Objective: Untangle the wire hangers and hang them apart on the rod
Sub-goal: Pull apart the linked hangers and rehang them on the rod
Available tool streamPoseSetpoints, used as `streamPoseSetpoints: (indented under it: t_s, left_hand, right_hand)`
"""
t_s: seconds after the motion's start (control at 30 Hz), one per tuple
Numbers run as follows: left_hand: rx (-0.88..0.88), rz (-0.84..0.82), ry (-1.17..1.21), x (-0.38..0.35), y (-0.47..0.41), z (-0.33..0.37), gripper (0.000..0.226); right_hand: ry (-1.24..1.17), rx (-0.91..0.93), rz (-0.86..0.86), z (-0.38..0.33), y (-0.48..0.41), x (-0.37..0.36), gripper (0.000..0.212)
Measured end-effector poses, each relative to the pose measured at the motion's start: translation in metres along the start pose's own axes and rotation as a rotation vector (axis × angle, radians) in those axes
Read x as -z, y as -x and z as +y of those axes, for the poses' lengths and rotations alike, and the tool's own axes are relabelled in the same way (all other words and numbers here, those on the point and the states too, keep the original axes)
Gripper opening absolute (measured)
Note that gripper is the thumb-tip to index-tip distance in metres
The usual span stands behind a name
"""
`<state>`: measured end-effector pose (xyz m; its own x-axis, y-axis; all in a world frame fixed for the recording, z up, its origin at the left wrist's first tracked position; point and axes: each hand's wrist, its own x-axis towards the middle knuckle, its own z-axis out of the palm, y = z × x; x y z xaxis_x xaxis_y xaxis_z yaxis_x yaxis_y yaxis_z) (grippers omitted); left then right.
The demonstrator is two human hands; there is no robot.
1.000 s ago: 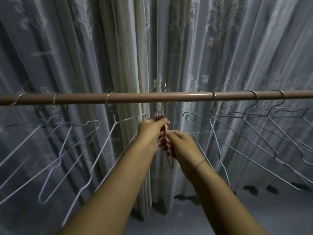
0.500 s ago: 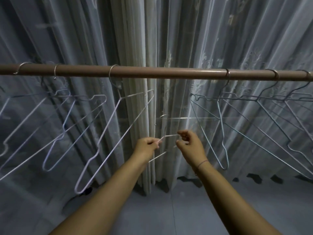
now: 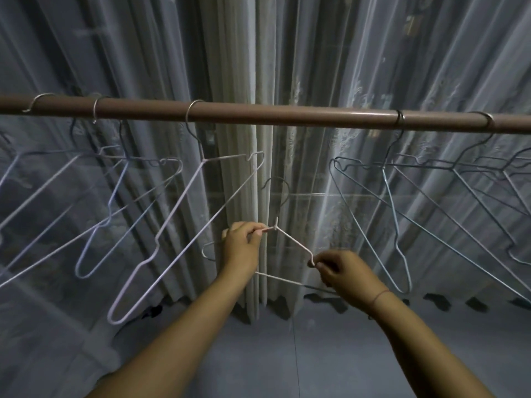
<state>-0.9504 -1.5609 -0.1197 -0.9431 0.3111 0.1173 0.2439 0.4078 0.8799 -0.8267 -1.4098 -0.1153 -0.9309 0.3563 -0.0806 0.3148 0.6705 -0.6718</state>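
Step in hand: freeing a pale wire hanger (image 3: 293,244), held low under the rod (image 3: 287,116), below its bare middle stretch and touching none of the hung ones. Left hand (image 3: 242,247): grip pinched on the wire just beside the neck twist. Right hand (image 3: 343,271): grip pinched on the shoulder bend at the far end of the same sloping arm. Both grips are clamped on wire.

A dark hook (image 3: 275,182) rises above the neck, blurred. A grey wire loop (image 3: 207,251) shows left of the left hand, and the bottom bar darkens toward the right wrist. Probably a second hanger caught in the first; cannot tell for sure.

Doing it well (judgement):
- Keep one hand fixed at the neck.
- Turn the frame with the other hand, not pull; thin wire springs and bends.
- Find where the wires cross before parting them.
- Watch the free hook near the sheer curtain (image 3: 373,67); it could snag.
- Then lift the hook over the bare part of the rod, well apart from both neighbours.

Containers: none in view. The rod is the only holder.
- Left stretch carries three hooks, with the left hangers (image 3: 186,225) fanned.
- Right stretch shows two hooks, with the right hangers (image 3: 398,225) overlapping. More frames crowd the right edge.
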Motion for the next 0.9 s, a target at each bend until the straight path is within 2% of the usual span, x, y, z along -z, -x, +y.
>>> streamPoseSetpoints:
  t_s: [0.07,0.17,0.23,0.3,0.4,0.5,0.67,0.9]
  left_hand:
    - [-0.020,0.082,0.035,-0.003,0.005,0.005,0.015]
    - [0.034,0.202,0.060,-0.005,0.016,0.020,0.016]
    - [0.105,0.112,0.188,-0.007,0.025,0.033,0.011]
    - [0.178,-0.087,0.362,-0.010,0.037,0.051,0.006]
    - [0.167,-0.272,0.484,-0.014,0.052,0.073,0.011]
    - [0.141,-0.310,0.557,-0.013,0.058,0.087,0.010]
    - [0.055,-0.329,0.667,-0.008,0.062,0.109,0.013]
    - [0.005,-0.374,0.699,-0.008,0.056,0.136,0.017]
  right_hand:
    - [-0.073,-0.028,0.001,-0.001,0.009,0.003,0.021]
    - [-0.144,-0.044,0.112,-0.004,0.023,0.001,0.019]
    - [-0.202,-0.026,0.224,-0.008,0.034,-0.002,0.019]
    - [-0.227,-0.009,0.319,-0.013,0.045,-0.004,0.020]
    - [-0.243,0.026,0.409,-0.020,0.058,-0.005,0.021]
    - [-0.212,0.072,0.484,-0.028,0.070,0.003,0.021]
    - [-0.218,0.129,0.547,-0.044,0.087,0.027,0.038]
    - [-0.222,0.195,0.575,-0.062,0.096,0.053,0.033]
